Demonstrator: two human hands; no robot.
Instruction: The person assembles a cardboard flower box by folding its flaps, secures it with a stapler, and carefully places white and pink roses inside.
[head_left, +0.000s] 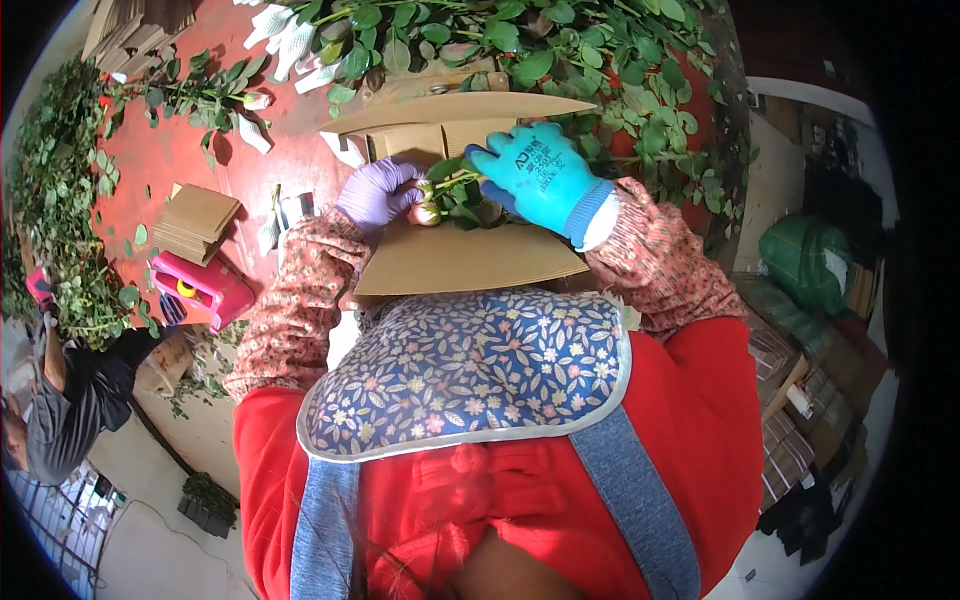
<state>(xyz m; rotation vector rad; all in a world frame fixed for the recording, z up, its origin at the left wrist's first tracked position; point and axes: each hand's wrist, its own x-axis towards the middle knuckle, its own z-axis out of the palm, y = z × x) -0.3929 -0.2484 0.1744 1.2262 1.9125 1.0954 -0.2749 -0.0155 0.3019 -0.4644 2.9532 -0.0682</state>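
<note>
My left hand (379, 193), in a thin purple glove, pinches at the heads of pale pink rose buds (424, 213) in front of me. My right hand (536, 176), in a turquoise coated work glove, is closed around their leafy green stems (456, 181). The roses lie over an opened cardboard wrapper (472, 259), whose near flap curves towards my apron and whose far flap (457, 111) stands up behind my hands. Smaller folded cardboard (409, 142) shows between the flaps. My right fingertips are partly hidden behind the glove and leaves.
Leafy rose stems (525, 37) cover the far side of the red table (180, 161). On the left are a stack of cardboard pieces (196, 217), a pink plastic tape dispenser (202, 289), and a loose rose (256, 100). Another person (67, 405) is at the far left.
</note>
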